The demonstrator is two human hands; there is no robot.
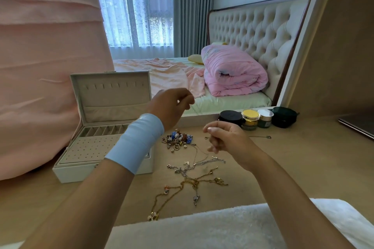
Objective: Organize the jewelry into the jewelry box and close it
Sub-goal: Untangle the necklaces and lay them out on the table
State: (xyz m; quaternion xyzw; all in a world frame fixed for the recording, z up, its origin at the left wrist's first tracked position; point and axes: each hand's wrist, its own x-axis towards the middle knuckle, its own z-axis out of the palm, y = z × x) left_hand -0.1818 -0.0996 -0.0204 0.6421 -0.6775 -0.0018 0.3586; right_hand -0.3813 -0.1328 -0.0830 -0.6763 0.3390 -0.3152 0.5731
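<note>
right hand (224, 140) probably pinching thin chain (204, 152); left hand (172, 105) curled, can't tell on what. Chain runs toward 6 into necklace tangle (192, 178). Open jewelry box (81, 170) at 9 o'clock, left hand nearer.

Open white jewelry box (81, 170), necklaces (194, 180) beside

Matt wood-look table (283, 168), shiny metal chains (190, 184), white leather-look jewelry box (81, 174), fluffy white rug (222, 228)

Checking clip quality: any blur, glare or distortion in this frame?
Head view: soft, even daylight, no harsh glare; wide-angle bending makes the headboard lean at the right; the left hand looks slightly blurred, while the necklaces on the table stay readable.
</note>
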